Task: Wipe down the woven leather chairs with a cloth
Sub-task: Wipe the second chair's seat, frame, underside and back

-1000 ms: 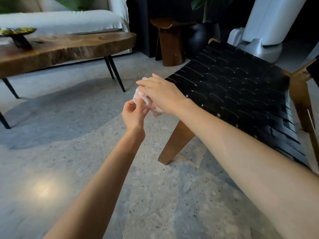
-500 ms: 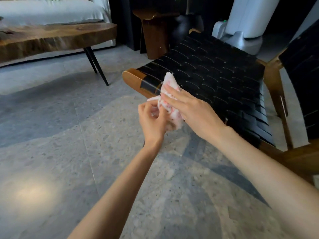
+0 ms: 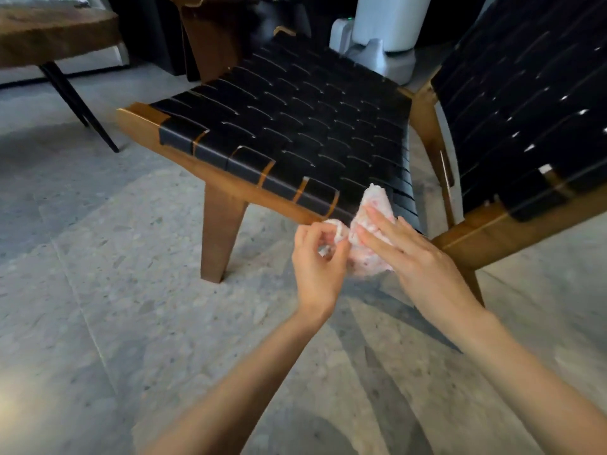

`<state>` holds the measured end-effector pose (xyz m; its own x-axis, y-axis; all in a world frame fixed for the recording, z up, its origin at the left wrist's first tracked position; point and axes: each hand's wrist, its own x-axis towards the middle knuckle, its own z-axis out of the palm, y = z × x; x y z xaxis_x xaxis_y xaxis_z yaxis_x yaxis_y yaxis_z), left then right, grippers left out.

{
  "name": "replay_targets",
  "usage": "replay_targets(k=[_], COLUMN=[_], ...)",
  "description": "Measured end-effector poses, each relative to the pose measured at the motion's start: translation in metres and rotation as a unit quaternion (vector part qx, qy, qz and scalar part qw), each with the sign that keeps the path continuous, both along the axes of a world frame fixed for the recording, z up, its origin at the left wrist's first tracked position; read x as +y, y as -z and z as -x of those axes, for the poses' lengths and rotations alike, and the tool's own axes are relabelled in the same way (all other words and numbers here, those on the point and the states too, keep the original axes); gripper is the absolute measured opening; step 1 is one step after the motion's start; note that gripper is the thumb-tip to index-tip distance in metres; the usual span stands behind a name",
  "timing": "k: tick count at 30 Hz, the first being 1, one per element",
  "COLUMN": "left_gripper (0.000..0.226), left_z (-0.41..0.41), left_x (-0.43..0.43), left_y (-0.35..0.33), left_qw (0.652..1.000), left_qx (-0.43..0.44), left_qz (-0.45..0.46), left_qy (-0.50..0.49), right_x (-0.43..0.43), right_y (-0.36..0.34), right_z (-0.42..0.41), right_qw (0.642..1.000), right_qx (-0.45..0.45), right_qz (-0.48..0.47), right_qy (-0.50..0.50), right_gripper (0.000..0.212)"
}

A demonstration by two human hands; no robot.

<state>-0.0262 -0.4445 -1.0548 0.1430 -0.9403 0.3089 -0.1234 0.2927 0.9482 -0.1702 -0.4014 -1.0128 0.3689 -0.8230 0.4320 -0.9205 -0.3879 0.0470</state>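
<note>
Head view: the cloth (image 3: 366, 262), a crumpled pale pink rag, is held in the air between both hands, just in front of the near right corner of the woven leather seat (image 3: 295, 126). The left hand (image 3: 317, 257) pinches the cloth's left edge with curled fingers and thumb. The right hand (image 3: 410, 254) lays straight, spread fingers flat over the cloth; its thumb is hidden. The seat stretches up and to the left from the hands, and its front rail (image 3: 230, 188) slants down toward them. The right hand is nearer the weave, so it looks best placed to start wiping.
</note>
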Motion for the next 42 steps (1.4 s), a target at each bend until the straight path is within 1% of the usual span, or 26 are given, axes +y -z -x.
replay_targets(k=[3,7,9,12,15,17,19,21,23,26,29,31,33,35,37,40,42], left_gripper=[0.015,0.010,0.010,0.007,0.009,0.016,0.016,0.016,0.015,0.012,0.011,0.010,0.004,0.006,0.009,0.008,0.008], left_z=[0.023,0.050,0.055,0.049,0.032,0.017,0.001,-0.019,-0.043,-0.081,-0.113,-0.134,-0.157,-0.179,-0.198,-0.220,-0.231], left_x=[0.012,0.029,0.032,0.029,0.018,0.012,0.005,-0.005,-0.018,-0.036,-0.049,-0.057,-0.069,-0.080,-0.092,-0.107,-0.115], left_y=[0.004,0.009,0.013,0.015,0.011,0.003,-0.005,-0.015,-0.022,-0.036,-0.056,-0.068,-0.077,-0.087,-0.100,-0.117,-0.125], left_qw=[0.999,0.995,0.996,0.996,0.989,0.985,0.983,0.979,0.976,0.978,0.978,0.975,0.972,0.968,0.966,0.968,0.967], left_qx=[-0.015,-0.021,-0.011,0.042,0.082,0.105,0.124,0.139,0.142,0.128,0.127,0.137,0.140,0.141,0.128,0.076,0.080], left_qz=[-0.018,-0.019,-0.033,-0.079,-0.118,-0.129,-0.126,-0.123,-0.111,-0.088,-0.067,-0.065,-0.063,-0.073,-0.079,-0.078,-0.101], left_qy=[0.049,0.094,0.086,0.030,-0.024,-0.041,-0.057,-0.087,-0.121,-0.142,-0.152,-0.164,-0.179,-0.197,-0.211,-0.225,-0.222], right_x=[0.017,0.034,0.035,0.028,0.015,0.006,-0.002,-0.011,-0.025,-0.051,-0.077,-0.092,-0.105,-0.118,-0.130,-0.146,-0.153], right_y=[0.009,0.014,0.012,0.004,0.003,0.004,0.000,-0.010,-0.021,-0.030,-0.039,-0.045,-0.054,-0.064,-0.073,-0.086,-0.092], right_z=[0.011,0.027,0.028,0.019,0.012,0.005,-0.007,-0.026,-0.050,-0.089,-0.124,-0.146,-0.166,-0.184,-0.200,-0.217,-0.226], right_qw=[0.998,0.991,0.988,0.990,0.993,0.991,0.993,0.993,0.991,0.995,0.996,0.996,0.995,0.993,0.989,0.983,0.980], right_qx=[0.038,0.105,0.119,0.093,0.027,0.018,0.011,-0.015,-0.035,-0.027,-0.032,-0.032,-0.026,-0.021,-0.025,-0.037,-0.041], right_qz=[0.034,-0.006,-0.008,0.005,-0.056,-0.088,-0.091,-0.102,-0.121,-0.099,-0.082,-0.074,-0.071,-0.079,-0.095,-0.123,-0.136], right_qy=[0.037,0.088,0.103,0.109,0.104,0.100,0.078,0.052,0.036,0.019,-0.013,-0.040,-0.067,-0.090,-0.109,-0.131,-0.139], right_gripper=[0.070,0.064,0.069,0.085,0.102,0.104,0.099,0.093,0.093,0.096,0.095,0.091,0.088,0.087,0.085,0.081,0.078])
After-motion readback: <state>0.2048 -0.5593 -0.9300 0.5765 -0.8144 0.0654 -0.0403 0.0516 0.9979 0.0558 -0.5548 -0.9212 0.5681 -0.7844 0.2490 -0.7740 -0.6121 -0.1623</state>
